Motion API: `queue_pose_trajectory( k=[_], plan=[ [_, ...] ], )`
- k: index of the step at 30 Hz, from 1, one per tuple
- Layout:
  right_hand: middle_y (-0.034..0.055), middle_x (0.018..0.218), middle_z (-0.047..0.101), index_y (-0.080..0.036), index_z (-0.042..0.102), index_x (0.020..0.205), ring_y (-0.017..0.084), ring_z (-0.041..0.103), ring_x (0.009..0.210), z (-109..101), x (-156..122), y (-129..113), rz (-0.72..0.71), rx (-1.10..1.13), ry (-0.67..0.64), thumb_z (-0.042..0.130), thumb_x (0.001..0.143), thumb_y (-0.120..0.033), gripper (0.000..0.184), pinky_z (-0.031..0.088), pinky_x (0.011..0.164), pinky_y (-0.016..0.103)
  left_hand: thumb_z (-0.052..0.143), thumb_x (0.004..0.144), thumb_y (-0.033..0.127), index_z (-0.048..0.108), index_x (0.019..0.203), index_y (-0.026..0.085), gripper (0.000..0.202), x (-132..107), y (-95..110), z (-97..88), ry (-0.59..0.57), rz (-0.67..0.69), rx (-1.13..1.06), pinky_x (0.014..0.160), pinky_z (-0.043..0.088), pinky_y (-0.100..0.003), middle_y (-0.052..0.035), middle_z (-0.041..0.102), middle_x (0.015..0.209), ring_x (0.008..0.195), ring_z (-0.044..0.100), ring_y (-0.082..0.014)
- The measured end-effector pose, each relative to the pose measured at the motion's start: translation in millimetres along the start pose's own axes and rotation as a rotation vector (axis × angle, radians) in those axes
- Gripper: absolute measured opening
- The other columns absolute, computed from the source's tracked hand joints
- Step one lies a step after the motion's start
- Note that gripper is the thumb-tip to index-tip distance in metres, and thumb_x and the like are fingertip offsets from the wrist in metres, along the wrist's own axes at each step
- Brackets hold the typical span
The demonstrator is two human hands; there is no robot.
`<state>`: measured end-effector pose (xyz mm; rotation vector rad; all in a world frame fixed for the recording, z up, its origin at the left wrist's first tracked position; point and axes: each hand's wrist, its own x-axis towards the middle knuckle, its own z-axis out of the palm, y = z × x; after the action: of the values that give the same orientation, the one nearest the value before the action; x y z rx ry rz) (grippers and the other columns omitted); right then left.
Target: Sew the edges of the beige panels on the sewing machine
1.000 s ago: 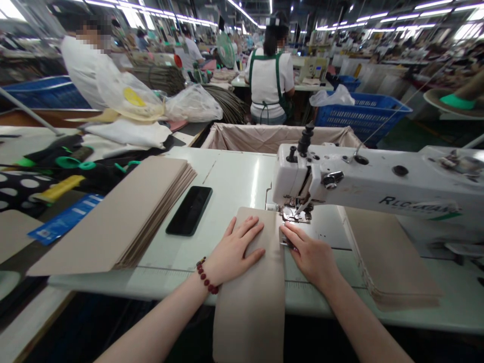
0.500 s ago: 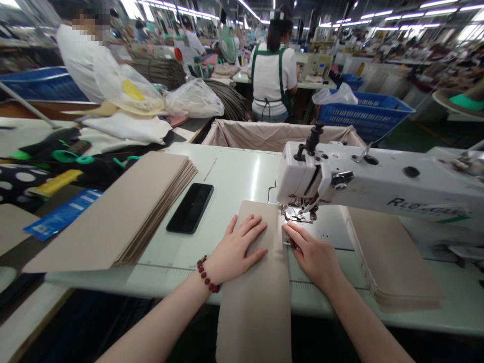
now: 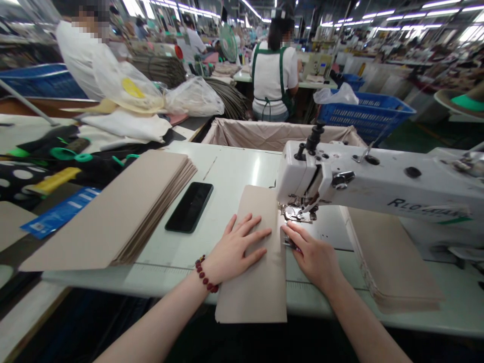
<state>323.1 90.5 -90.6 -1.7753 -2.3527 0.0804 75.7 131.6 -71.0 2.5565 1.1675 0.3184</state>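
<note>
A long beige panel [image 3: 253,297] lies under the sewing machine [image 3: 302,174], its right edge along the metal presser foot [image 3: 297,213]. Its near end hangs over the table's front edge. My left hand [image 3: 238,247], with a beaded bracelet on the wrist, rests flat on the panel, fingers spread. Just in front of the presser foot, my right hand [image 3: 312,252] is closed beside the panel's edge. Its fingers are pressed together over a small dark metal piece [image 3: 289,242], mostly covered, so I cannot tell what it is.
Left of the panel lies a black phone [image 3: 189,207], then a stack of beige panels [image 3: 113,212]. More beige panels [image 3: 393,257] lie right, under the machine arm. Behind the table stands a cloth-lined bin [image 3: 280,135]. A person in a green apron [image 3: 270,75] sits beyond.
The beige panel has slid forward, away from me, past the presser foot; its near end now shows. Both hands stay in nearly the same places.
</note>
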Motion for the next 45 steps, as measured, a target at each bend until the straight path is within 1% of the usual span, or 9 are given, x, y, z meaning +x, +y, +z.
queue_pose_trajectory(
  k=[8,13,20,25,29,34,37,42,45],
  plan=[
    [-0.0076,0.149,0.038,-0.039,0.034,0.144,0.018,0.065,0.098,1.2,0.1,0.1,0.006,0.016,-0.007,0.048,0.085,-0.015,0.065,0.056,0.076,0.031,0.046,0.095,0.045,0.045,0.139,0.037,0.044,-0.8,-0.8,1.7,0.011,0.010,0.009,0.116,0.009,-0.055,-0.0010,0.030,0.153,0.143,0.021,-0.0290],
    [-0.0046,0.149,0.040,-0.038,0.036,0.144,0.019,0.066,0.097,1.8,0.0,-0.1,0.002,0.016,0.000,0.048,0.084,-0.013,0.066,0.056,0.076,0.031,0.047,0.095,0.044,0.047,0.138,0.037,0.044,-1.3,-1.3,1.7,0.027,0.022,0.010,0.116,0.009,-0.056,-0.0012,0.031,0.153,0.142,0.022,-0.0299],
    [-0.0048,0.148,0.040,-0.037,0.038,0.143,0.018,0.065,0.099,1.2,0.5,0.2,-0.006,0.030,-0.004,0.047,0.084,-0.012,0.064,0.056,0.079,0.031,0.044,0.096,0.046,0.044,0.139,0.039,0.044,-1.3,-1.9,-0.6,-0.015,0.019,0.022,0.115,0.008,-0.057,0.0008,0.029,0.154,0.144,0.020,-0.0286],
    [-0.0049,0.149,0.039,-0.036,0.039,0.142,0.019,0.064,0.102,0.8,0.9,0.3,-0.003,0.041,-0.011,0.047,0.084,-0.011,0.063,0.055,0.082,0.031,0.045,0.096,0.046,0.045,0.139,0.039,0.044,-1.1,-2.3,0.5,-0.012,0.019,0.012,0.115,0.008,-0.057,0.0008,0.029,0.154,0.144,0.019,-0.0290],
    [-0.0050,0.149,0.039,-0.036,0.039,0.142,0.019,0.064,0.102,0.5,1.1,0.2,-0.002,0.045,-0.016,0.046,0.085,-0.012,0.062,0.055,0.081,0.031,0.044,0.096,0.045,0.045,0.139,0.038,0.044,-2.0,-1.5,1.2,-0.005,0.026,0.008,0.116,0.006,-0.056,0.0005,0.031,0.153,0.143,0.020,-0.0289],
    [-0.0039,0.148,0.041,-0.036,0.040,0.142,0.019,0.064,0.101,-0.8,1.6,-0.6,-0.005,0.047,-0.010,0.047,0.086,-0.013,0.061,0.055,0.080,0.031,0.044,0.097,0.045,0.041,0.142,0.036,0.046,-4.4,0.5,0.7,-0.016,0.058,0.021,0.115,0.001,-0.057,-0.0004,0.036,0.151,0.142,0.024,-0.0279],
    [-0.0025,0.147,0.042,-0.036,0.040,0.142,0.019,0.065,0.100,-1.2,1.7,-0.8,-0.006,0.043,-0.007,0.048,0.084,-0.013,0.062,0.056,0.080,0.032,0.043,0.097,0.045,0.038,0.144,0.034,0.048,-4.1,2.2,0.5,-0.020,0.083,0.032,0.116,0.001,-0.055,-0.0012,0.037,0.150,0.141,0.026,-0.0268],
    [-0.0040,0.148,0.041,-0.035,0.040,0.142,0.019,0.064,0.102,0.1,1.4,0.1,-0.001,0.058,-0.016,0.047,0.084,-0.012,0.063,0.056,0.080,0.032,0.043,0.098,0.044,0.028,0.149,0.030,0.055,2.1,1.9,2.2,-0.030,0.110,0.051,0.118,0.006,-0.050,-0.0022,0.034,0.152,0.142,0.026,-0.0246],
    [-0.0040,0.148,0.041,-0.034,0.039,0.142,0.019,0.063,0.105,1.2,1.2,1.0,-0.001,0.082,-0.006,0.046,0.084,-0.011,0.063,0.055,0.081,0.031,0.043,0.097,0.045,0.024,0.151,0.027,0.059,8.8,-0.6,4.5,-0.041,0.112,0.051,0.118,0.012,-0.046,-0.0028,0.030,0.154,0.142,0.026,-0.0237]
  ],
)
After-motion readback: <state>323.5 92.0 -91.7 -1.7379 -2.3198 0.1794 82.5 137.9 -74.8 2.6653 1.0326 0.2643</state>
